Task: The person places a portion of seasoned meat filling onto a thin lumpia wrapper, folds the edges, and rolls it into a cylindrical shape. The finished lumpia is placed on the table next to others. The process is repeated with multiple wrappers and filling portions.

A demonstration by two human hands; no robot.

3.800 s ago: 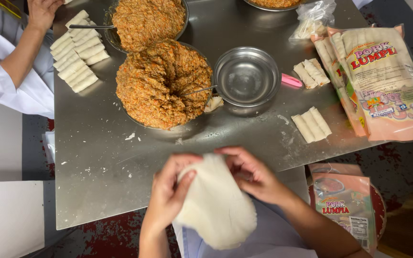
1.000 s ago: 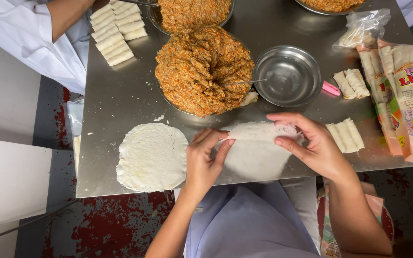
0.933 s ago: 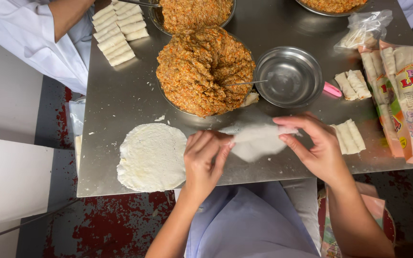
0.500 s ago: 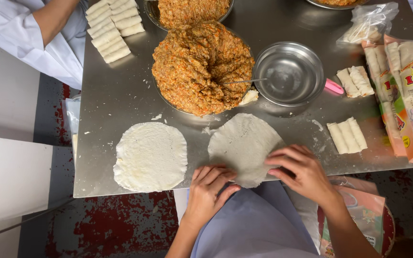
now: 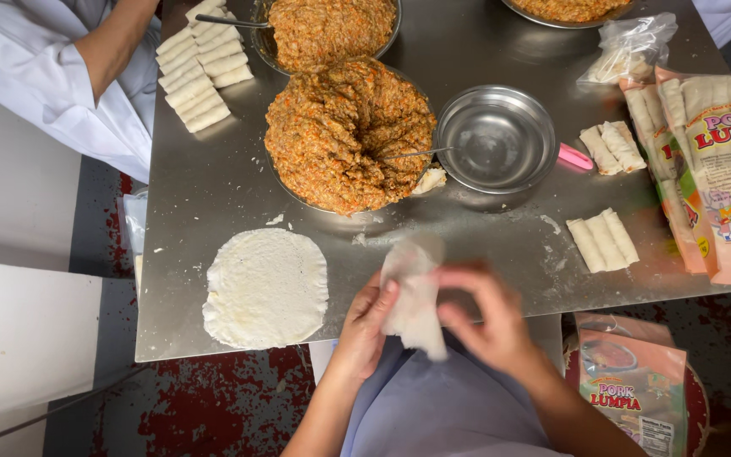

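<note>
Seen from above: the left hand (image 5: 364, 326) and right hand (image 5: 486, 315) pinch a thin white wrapper (image 5: 414, 296) between them, fingers clamped on it (motion-blurred), at the near edge of a steel table (image 5: 213, 182). Another round wrapper (image 5: 266, 288) lies flat to its left.

Food prep kitchen: steel table (image 5: 213, 195), filling bowls (image 5: 350, 135), rolls (image 5: 196, 72).

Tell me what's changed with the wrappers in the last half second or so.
The second wrapper, which lay flat on the steel table beside the first, has been picked up; the left hand and right hand now hold it crumpled above the table edge. The first round wrapper stays flat where it was. The bowl of filling, empty steel bowl and finished rolls are unmoved.
</note>
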